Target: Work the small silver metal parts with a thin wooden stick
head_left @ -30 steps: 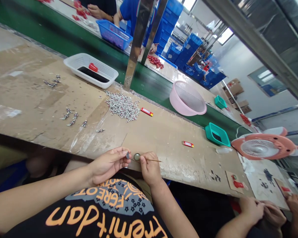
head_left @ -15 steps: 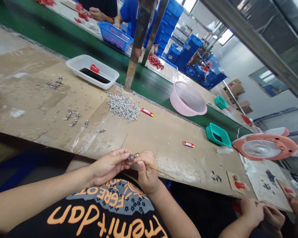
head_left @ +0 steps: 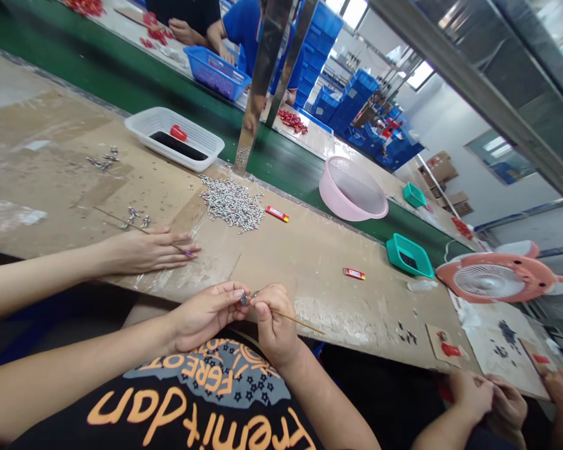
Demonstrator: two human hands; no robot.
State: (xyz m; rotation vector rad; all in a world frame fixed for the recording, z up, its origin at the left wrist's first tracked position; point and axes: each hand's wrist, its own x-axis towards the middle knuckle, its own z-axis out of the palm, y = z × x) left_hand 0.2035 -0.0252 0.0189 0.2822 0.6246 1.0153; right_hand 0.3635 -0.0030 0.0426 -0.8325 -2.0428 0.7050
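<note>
Near the table's front edge, my left hand [head_left: 211, 315] pinches a small dark grey piece [head_left: 244, 299] between thumb and fingertips. Close beside it, my right hand [head_left: 276, 322] is closed around a thin brown stick [head_left: 300, 322]; its rear end sticks out to the right. The two hands nearly meet at the small piece, and fingers hide the stick's front end. Beyond them on the table [head_left: 300, 250] lies a heap of small silvery-grey pieces [head_left: 233, 204], with a red and white packet [head_left: 277, 214] at its right side.
Another person's hand [head_left: 145, 250] rests on the table at left with a thin stick. Behind stand a white basket [head_left: 136, 125], a pink basin [head_left: 351, 209] and a green tray [head_left: 417, 270]. A pink fan [head_left: 502, 278] and a co-worker's hands [head_left: 471, 394] are at right.
Another person's arm has come in from the left, its hand now on the table over some small pieces. My hands have barely moved.
</note>
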